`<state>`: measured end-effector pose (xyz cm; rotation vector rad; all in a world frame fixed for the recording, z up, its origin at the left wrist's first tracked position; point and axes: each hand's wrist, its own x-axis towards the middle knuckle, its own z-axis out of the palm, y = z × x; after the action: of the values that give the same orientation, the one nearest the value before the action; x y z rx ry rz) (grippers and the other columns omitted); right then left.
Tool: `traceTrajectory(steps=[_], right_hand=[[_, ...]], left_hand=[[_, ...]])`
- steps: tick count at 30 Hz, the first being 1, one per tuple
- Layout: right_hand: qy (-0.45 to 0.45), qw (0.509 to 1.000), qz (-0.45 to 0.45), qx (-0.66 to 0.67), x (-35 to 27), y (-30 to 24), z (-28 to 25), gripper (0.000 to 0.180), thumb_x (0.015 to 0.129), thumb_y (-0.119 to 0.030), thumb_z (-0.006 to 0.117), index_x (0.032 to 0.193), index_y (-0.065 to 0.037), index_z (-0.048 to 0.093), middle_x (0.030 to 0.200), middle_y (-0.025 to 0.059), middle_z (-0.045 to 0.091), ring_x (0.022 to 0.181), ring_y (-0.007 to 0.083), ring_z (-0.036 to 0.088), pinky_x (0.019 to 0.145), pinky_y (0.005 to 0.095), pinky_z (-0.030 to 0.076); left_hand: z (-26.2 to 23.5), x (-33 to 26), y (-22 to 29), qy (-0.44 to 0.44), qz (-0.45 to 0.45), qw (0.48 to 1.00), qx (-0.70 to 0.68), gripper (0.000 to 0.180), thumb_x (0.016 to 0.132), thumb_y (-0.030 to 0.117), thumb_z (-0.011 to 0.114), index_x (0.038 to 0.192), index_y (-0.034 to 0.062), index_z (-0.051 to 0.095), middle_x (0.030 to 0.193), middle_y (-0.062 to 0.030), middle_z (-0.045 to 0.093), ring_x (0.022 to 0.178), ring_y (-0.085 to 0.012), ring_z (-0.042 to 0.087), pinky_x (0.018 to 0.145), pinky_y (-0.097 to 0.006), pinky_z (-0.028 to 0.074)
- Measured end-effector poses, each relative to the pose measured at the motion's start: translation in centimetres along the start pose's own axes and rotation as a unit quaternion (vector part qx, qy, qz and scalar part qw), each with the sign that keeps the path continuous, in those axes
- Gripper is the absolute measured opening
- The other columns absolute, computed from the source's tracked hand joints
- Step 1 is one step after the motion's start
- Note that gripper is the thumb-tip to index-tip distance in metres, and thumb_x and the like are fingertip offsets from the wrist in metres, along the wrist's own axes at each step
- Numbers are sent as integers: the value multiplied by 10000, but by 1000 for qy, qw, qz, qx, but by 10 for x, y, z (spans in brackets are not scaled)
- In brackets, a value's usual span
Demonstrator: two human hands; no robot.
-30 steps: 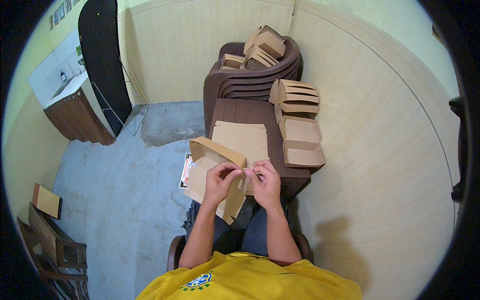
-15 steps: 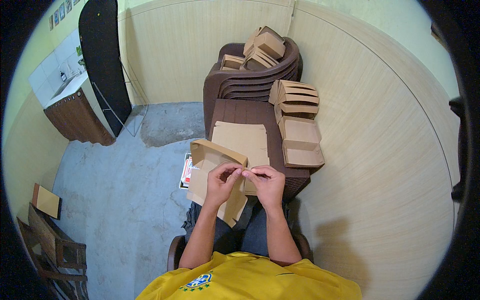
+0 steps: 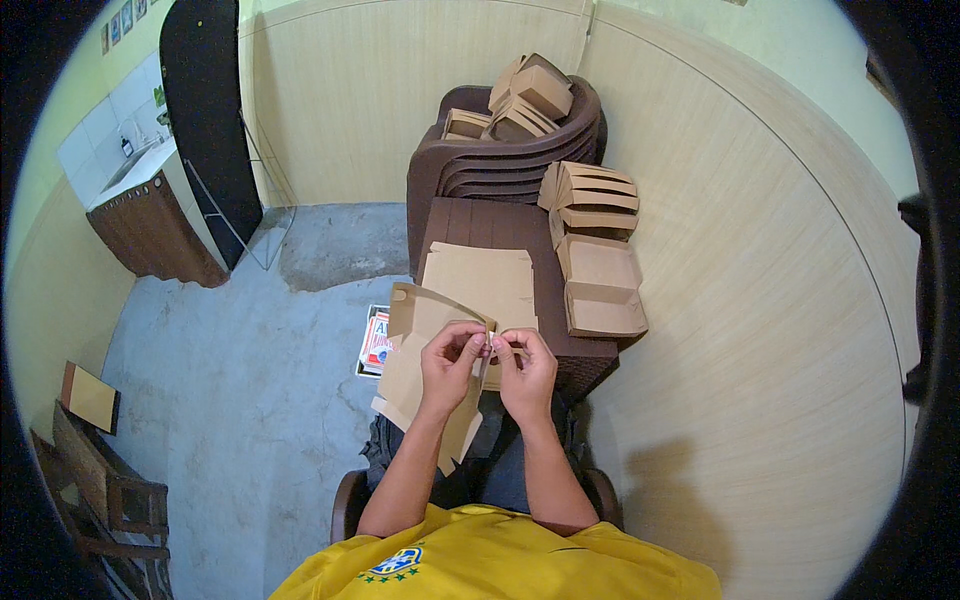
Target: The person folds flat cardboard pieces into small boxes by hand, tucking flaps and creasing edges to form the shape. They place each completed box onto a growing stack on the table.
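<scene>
A partly folded cardboard box [image 3: 412, 345] is held up over my lap, its far wall raised and its near flaps hanging flat. My left hand [image 3: 450, 362] pinches its right corner between thumb and fingers. Right beside it, my right hand [image 3: 524, 366] pinches the same corner, with the fingertips of both hands almost touching. Exactly how the tabs sit there is hidden by the fingers. Beyond my hands, flat cardboard blanks [image 3: 480, 275] lie on the brown stacked seat [image 3: 455, 222].
Folded boxes [image 3: 603, 285] stand along the right side of the brown seat, against the wall. More boxes [image 3: 530, 95] rest on stacked brown chairs [image 3: 480, 155]. A container of printed papers [image 3: 374, 345] is at the left. A black ironing board [image 3: 205, 130] leans farther off.
The box has tilted and its far wall has lowered slightly. My right hand has shifted a little left, turning more upright, with its fingers still at the corner.
</scene>
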<state>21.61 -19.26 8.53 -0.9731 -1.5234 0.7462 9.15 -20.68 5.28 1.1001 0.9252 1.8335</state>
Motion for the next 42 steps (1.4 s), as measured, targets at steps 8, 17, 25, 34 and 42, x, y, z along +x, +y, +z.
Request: traceTrajectory(steps=[8, 17, 25, 34, 42], right_hand=[[-40, 998, -17, -41, 1, 9, -1, 113, 1059, -63, 673, 1077, 44, 703, 1092, 96, 640, 943, 159, 652, 843, 300, 567], [-281, 958, -5, -61, -5, -7, -19, 816, 888, 8, 767, 1635, -178, 498, 1309, 81, 510, 1248, 232, 569, 1019, 389, 553], [-220, 973, 68, 18, -6, 10, -12, 823, 861, 110, 711, 1623, -103, 484, 1205, 83, 544, 1149, 204, 614, 901, 339, 624], [-65, 957, 233, 158, -3, 46, -8, 657, 924, 44, 767, 1531, 18, 516, 1006, 58, 664, 893, 128, 681, 803, 276, 603], [-76, 958, 238, 139, -7, 50, -8, 555, 912, -47, 833, 1406, 70, 609, 1041, 94, 747, 927, 129, 711, 826, 283, 588]], left_hand=[[11, -5, -10, 31, 53, 998, 21, 95, 1047, -5, 669, 1139, 2, 694, 1037, -42, 703, 932, -110, 685, 820, -269, 581], [-14, 4, -12, 100, -99, 949, -281, 267, 1040, 89, 710, 1296, 15, 717, 1148, -44, 704, 998, -128, 659, 876, -298, 559], [-21, 2, -3, -20, -93, 995, 42, 388, 1049, 142, 722, 1411, 8, 692, 1209, -86, 712, 1108, -145, 663, 1004, -308, 526], [-27, -15, 30, -222, 29, 909, 350, 701, 874, 127, 792, 1546, 102, 595, 1395, -199, 685, 1251, -303, 640, 1099, -384, 503], [-34, -18, 15, -246, -13, 888, 389, 680, 849, -12, 731, 1504, 144, 637, 1033, -148, 601, 985, -322, 652, 937, -384, 543]])
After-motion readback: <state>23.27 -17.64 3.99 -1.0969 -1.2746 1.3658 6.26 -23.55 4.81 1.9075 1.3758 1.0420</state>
